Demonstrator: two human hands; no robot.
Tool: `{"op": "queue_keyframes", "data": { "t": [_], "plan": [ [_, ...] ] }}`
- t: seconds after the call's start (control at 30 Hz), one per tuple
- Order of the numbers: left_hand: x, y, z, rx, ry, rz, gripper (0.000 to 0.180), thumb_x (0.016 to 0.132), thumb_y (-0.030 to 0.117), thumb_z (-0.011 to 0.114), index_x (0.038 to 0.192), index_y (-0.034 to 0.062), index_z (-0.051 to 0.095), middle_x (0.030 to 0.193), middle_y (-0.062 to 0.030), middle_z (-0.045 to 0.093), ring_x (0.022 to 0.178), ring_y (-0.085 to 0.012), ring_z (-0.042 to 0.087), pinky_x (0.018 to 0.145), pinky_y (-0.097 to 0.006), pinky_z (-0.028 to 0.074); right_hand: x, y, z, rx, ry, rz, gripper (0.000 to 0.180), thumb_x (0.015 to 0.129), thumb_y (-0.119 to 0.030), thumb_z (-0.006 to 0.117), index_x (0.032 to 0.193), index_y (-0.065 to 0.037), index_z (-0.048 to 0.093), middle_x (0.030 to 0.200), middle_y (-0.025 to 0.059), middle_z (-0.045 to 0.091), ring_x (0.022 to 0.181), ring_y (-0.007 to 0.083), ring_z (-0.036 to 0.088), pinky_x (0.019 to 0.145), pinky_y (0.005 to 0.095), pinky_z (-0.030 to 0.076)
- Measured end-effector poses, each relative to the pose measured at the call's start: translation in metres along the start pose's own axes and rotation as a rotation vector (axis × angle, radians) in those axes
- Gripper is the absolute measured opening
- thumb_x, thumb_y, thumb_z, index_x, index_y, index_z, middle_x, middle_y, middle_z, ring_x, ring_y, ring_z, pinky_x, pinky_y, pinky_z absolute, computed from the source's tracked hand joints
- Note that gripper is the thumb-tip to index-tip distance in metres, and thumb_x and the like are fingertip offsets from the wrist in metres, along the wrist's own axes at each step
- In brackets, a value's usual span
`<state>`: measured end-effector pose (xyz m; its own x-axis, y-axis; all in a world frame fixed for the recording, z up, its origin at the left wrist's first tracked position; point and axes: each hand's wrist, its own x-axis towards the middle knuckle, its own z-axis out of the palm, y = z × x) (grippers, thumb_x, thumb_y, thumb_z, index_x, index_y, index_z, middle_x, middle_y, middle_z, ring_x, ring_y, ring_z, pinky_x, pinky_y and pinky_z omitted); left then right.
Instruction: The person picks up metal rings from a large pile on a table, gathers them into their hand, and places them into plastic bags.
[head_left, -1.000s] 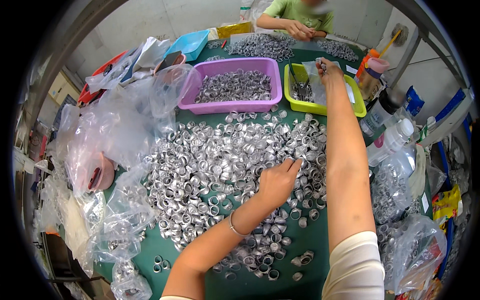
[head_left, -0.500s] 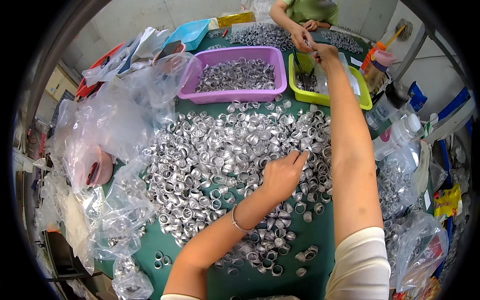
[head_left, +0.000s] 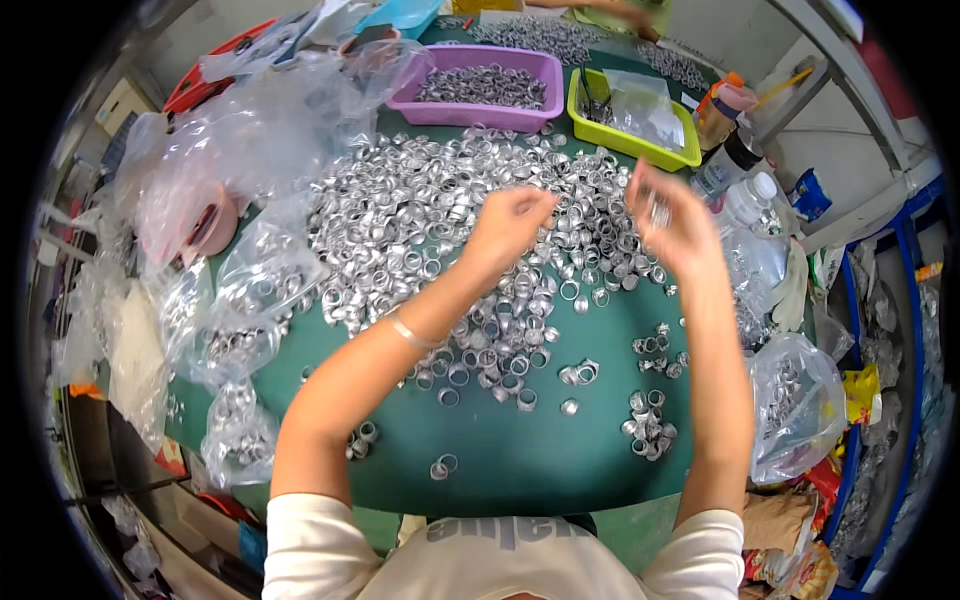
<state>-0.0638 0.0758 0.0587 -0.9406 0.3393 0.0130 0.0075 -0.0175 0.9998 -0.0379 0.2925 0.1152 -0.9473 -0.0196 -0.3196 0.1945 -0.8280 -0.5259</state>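
Note:
A wide heap of silver metal rings (head_left: 410,215) covers the middle of the green table. Over its right half, my left hand (head_left: 508,228) is closed, thumb and fingers drawn together; whatever it may pinch is hidden. My right hand (head_left: 675,222), smeared by motion, is raised just off the heap's right edge, below the lime-green tray (head_left: 640,145). Its fingers curl around a few silvery pieces that look like rings. A purple basin (head_left: 475,118) full of more rings stands behind the heap.
Clear plastic bags (head_left: 240,130) and a pink cup (head_left: 213,220) crowd the left. Bottles (head_left: 750,198) and a bag of rings (head_left: 797,405) line the right. Small ring clusters (head_left: 648,428) lie near the front. Across the table is another person's blurred arm (head_left: 610,10).
My right hand has come back from the green tray, near the other person's hands, toward the heap. My left hand has moved slightly left. The whole view has tilted down toward me.

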Motion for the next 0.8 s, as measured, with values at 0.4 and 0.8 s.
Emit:
{"op": "queue_keyframes", "data": {
  "t": [0.4, 0.8],
  "plan": [
    [-0.244, -0.017, 0.013, -0.959, -0.005, -0.643, 0.025, 0.088, 0.005, 0.055, 0.112, -0.0007, 0.055, 0.099, -0.0076, 0.060, 0.089, -0.0154, 0.057, 0.078, -0.030, 0.047, -0.181, 0.173, -0.058, 0.642, 0.044, 0.458, 0.027, 0.094, -0.023, 0.043, 0.101, 0.000, 0.055, 0.098, 0.0120, 0.051, 0.084, 0.0182, 0.050, 0.052, 0.0229, 0.043],
    [-0.293, -0.024, 0.050, 0.117, 0.079, 0.085, 0.039, 0.071, -0.004, 0.072, 0.106, 0.0033, 0.056, 0.097, -0.0056, 0.055, 0.083, -0.0155, 0.052, 0.073, -0.028, 0.045, -0.212, 0.213, -0.067, 0.501, 0.019, 0.205, 0.031, 0.094, -0.029, 0.040, 0.102, -0.004, 0.057, 0.100, 0.0097, 0.057, 0.101, 0.0266, 0.052, 0.090, 0.0402, 0.041]
  ]
}}
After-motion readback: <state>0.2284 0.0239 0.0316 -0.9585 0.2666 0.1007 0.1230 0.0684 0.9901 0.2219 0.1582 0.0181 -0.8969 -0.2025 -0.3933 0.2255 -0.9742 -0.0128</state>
